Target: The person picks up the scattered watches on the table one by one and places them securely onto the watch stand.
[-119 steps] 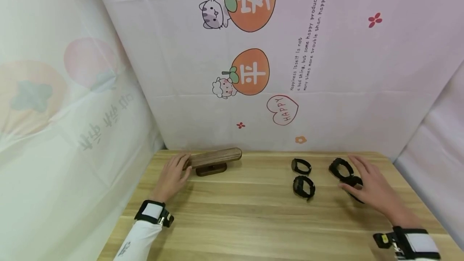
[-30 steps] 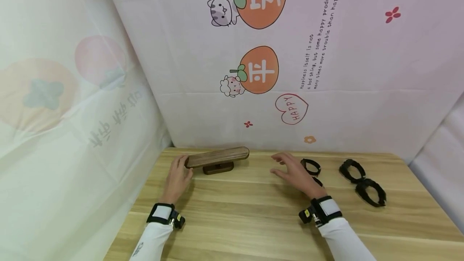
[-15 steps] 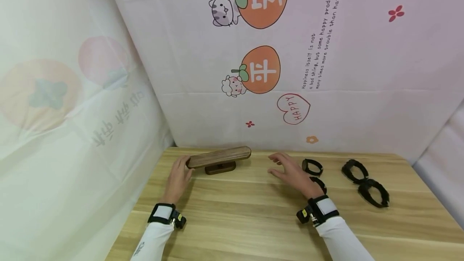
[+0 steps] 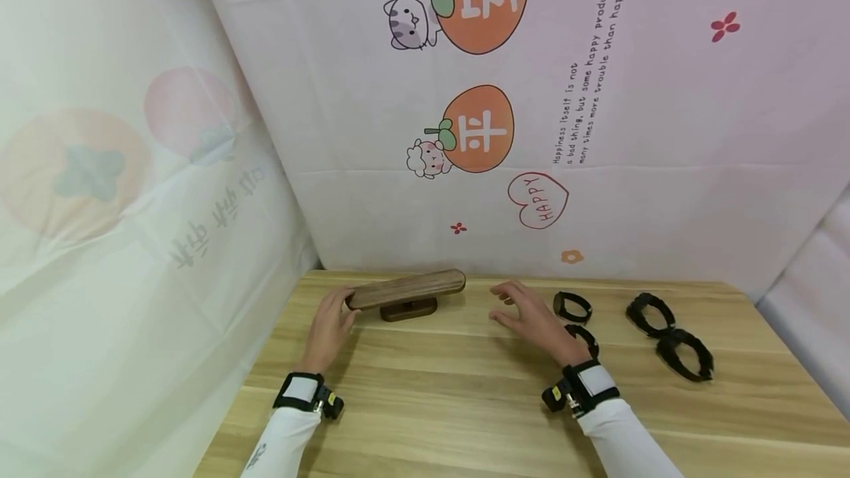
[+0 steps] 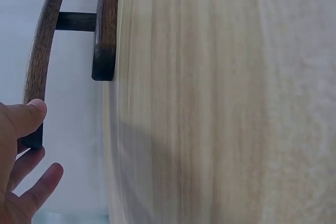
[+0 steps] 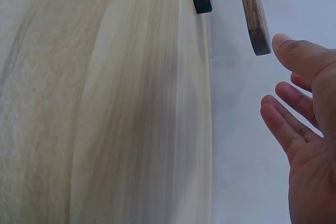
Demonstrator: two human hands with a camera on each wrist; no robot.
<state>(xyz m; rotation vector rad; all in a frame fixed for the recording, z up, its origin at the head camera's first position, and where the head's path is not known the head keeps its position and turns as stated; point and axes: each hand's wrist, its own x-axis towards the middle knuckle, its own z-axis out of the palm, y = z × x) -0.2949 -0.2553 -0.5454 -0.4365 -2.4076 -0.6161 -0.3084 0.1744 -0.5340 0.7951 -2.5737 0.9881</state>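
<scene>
A dark wooden display stand [image 4: 408,289], a long bar on a short post and base, stands near the table's back edge. My left hand [image 4: 328,329] pinches the bar's left end; in the left wrist view the thumb [image 5: 35,107] lies on one side of the bar [image 5: 38,69] and fingers on the other. My right hand [image 4: 527,321] hovers just beyond the bar's right end, fingers loosely bent, holding nothing. In the right wrist view a gap shows between its thumb and the bar's end [image 6: 258,39]. Two black watches [image 4: 572,307] lie behind the right wrist, one partly hidden by it.
Two more black watches, one farther back [image 4: 649,314] and one nearer [image 4: 685,355], lie touching on the right of the wooden table [image 4: 432,404]. Printed white cloth [image 4: 372,220] hangs right behind the table's back edge, and more cloth hangs at both sides.
Since four seconds ago my right hand has left the rightmost watches and moved left beside the stand. In the last half second the stand and my left hand have shifted slightly right.
</scene>
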